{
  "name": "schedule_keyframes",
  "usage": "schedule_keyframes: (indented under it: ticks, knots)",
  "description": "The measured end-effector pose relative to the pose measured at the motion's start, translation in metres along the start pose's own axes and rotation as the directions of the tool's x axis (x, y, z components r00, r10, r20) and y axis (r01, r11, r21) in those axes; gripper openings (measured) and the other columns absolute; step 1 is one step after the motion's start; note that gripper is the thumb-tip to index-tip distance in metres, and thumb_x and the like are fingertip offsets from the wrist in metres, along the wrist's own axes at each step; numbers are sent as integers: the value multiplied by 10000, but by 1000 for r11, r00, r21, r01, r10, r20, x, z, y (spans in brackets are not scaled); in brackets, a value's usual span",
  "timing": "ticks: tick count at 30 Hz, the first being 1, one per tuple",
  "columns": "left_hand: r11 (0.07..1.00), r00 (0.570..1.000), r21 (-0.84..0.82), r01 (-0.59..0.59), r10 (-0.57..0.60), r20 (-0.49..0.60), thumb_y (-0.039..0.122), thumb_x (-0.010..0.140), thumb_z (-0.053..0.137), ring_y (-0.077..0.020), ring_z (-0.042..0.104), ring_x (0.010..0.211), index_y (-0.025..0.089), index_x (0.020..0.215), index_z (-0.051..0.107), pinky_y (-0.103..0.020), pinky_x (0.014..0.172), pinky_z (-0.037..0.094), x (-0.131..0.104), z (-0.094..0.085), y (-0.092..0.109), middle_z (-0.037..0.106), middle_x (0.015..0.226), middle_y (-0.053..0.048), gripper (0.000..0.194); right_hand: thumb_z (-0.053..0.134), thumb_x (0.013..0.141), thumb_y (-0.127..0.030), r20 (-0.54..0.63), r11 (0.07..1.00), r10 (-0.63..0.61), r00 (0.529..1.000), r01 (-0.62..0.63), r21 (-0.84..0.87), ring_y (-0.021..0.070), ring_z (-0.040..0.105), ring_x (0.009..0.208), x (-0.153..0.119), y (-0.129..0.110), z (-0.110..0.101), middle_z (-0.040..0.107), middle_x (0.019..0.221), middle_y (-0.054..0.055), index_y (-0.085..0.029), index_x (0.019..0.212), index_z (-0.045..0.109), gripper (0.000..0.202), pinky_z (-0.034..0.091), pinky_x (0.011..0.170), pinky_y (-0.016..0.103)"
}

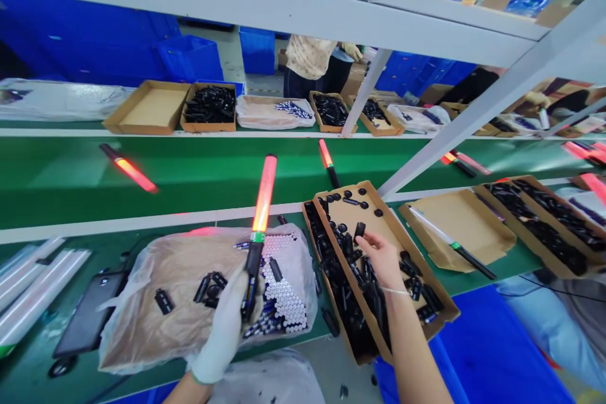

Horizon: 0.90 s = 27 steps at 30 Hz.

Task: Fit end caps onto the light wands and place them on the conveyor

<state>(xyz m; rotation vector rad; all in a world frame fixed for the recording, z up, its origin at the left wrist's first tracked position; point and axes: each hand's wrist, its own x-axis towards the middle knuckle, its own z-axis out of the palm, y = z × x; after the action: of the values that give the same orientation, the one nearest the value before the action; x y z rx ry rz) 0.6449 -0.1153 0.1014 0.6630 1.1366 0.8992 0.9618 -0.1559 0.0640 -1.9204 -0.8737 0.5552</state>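
Note:
In a white glove, my left hand (pixel 234 303) is closed round the black handle of a glowing red baton (pixel 264 202), held upright over a plastic-lined tray (pixel 132 334). That tray holds white-ended cylinders (pixel 284 278) and several black parts (pixel 163 301). Bare, my right hand (pixel 381 259) pinches a small black cap (pixel 360 229) between thumb and fingers. It is above a cardboard tray (pixel 445 303) of black caps and tubes. A second narrow box (pixel 326 290) of black parts lies along that tray's left side.
Lit batons (pixel 135 175) lie on the green belt (pixel 213 170) beyond. A phone (pixel 89 312) and clear tubes (pixel 42 290) are at left. A slanted white post (pixel 454 126) rises behind the right tray. A person (pixel 310 57) stands across the line.

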Motion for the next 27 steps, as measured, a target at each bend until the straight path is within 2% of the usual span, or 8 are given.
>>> schedule_keyframes:
  ticks: [4, 7, 10, 14, 17, 20, 24, 27]
  knots:
    - [999, 977, 35, 29, -36, 209, 521, 799, 641, -52, 456, 417, 219, 1132, 572, -139, 338, 304, -5, 18, 12, 601, 732, 17, 455, 811, 678, -411, 228, 844, -86, 970, -51, 534, 223, 665, 863, -45, -64, 40, 729, 980, 86, -194, 1029, 734, 419, 550, 815, 378]
    - [999, 968, 36, 10, -19, 250, 505, 819, 628, -58, 472, 438, 246, 1267, 496, -127, 343, 295, -9, 20, 22, 593, 727, 20, 535, 807, 697, -406, 359, 776, -100, 928, -153, 611, 181, 648, 722, -71, -101, 65, 720, 884, 66, -204, 1025, 736, 393, 549, 624, 290]
    - [999, 978, -31, 10, -3, 207, 499, 811, 641, -51, 474, 453, 226, 1197, 532, -131, 370, 325, -11, 10, 29, 595, 742, 15, 485, 742, 775, -423, 474, 805, -149, 868, -172, 568, 161, 625, 643, -85, -120, 77, 693, 887, 63, -208, 1113, 707, 403, 511, 516, 261]
    - [996, 983, -94, -10, 27, 180, 564, 797, 623, -59, 453, 424, 181, 1076, 566, -161, 359, 311, -12, -13, 35, 590, 711, 3, 477, 727, 806, -349, 391, 871, -371, 842, 170, 461, 194, 628, 800, -98, -136, 86, 676, 955, 68, -236, 1011, 746, 235, 553, 675, 314]
    - [993, 974, -119, -25, 51, 222, 597, 824, 569, -51, 386, 378, 154, 1049, 570, -165, 340, 232, -18, -31, 43, 484, 583, 42, 497, 730, 813, -270, 363, 834, -539, 760, 421, 357, 213, 625, 845, -110, -150, 96, 680, 877, 54, -267, 869, 766, 66, 549, 746, 349]
    - [990, 945, -135, -34, 76, 318, 451, 834, 641, -32, 363, 400, 192, 1169, 531, -155, 371, 227, -27, -49, 55, 404, 602, 76, 437, 711, 829, -244, 391, 786, -617, 683, 511, 347, 219, 629, 861, -124, -160, 111, 664, 913, 58, -292, 845, 773, 80, 553, 773, 374]
    - [989, 948, -136, -54, 94, 304, 359, 811, 679, -20, 364, 412, 220, 1211, 485, -147, 379, 226, -37, -71, 64, 452, 670, 70, 466, 749, 790, -279, 399, 824, -514, 760, 308, 476, 198, 641, 835, -145, -162, 137, 611, 1072, 77, -291, 982, 758, 192, 586, 744, 347]
    - [983, 950, -154, -97, 137, 280, 371, 786, 694, -22, 333, 380, 201, 1036, 508, -142, 360, 208, -40, -82, 68, 417, 584, 92, 356, 737, 803, -300, 393, 807, -421, 818, 139, 575, 207, 654, 902, -165, -163, 155, 627, 1121, 84, -286, 1127, 710, 326, 590, 790, 340]
